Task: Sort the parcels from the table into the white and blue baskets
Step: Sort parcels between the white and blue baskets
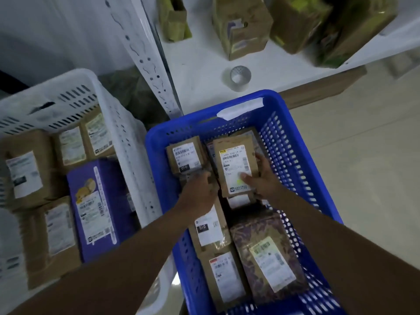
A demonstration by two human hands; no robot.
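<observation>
A: Where are the hands?

B: Both are down in the blue basket. The right hand holds a brown parcel by its right edge, fingers curled behind it and thumb pressed on the white label, so it is grasping that parcel.

A: And the left hand?

B: It sits at the parcel's lower left corner, just below another small labelled box. Its fingers are curled, but I cannot tell whether they grip anything.

A: What else is in that basket?

B: More labelled parcels nearer the person, one in a dark patterned bag.

A: The white basket?

B: To the left, touching the blue one, holding brown boxes and a purple box.

A: The counter?

B: Beyond the baskets, with several cardboard boxes and a roll of tape.
</observation>
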